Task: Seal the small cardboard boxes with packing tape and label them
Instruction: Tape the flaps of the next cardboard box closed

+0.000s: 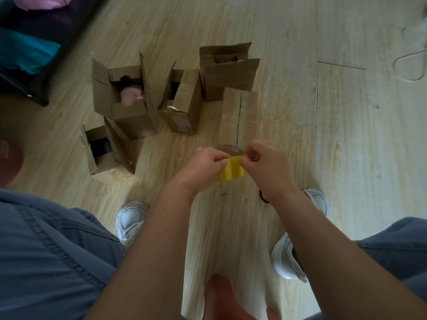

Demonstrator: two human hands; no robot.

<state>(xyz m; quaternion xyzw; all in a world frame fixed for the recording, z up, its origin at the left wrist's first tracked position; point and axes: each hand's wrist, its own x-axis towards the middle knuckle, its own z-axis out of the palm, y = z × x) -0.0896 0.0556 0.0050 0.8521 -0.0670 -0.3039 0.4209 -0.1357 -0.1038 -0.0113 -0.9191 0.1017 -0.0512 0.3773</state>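
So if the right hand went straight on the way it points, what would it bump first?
Most likely the taped cardboard box just beyond the right hand; how high the hand is held is unclear.

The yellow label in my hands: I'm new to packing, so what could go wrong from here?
1. The left hand and right hand pinch the yellow label near its top edge. It already bends, so it may crease or stick to itself.
2. The box with the pink item and others stand open and untaped. The label might go on one of them too early instead of on the taped box.
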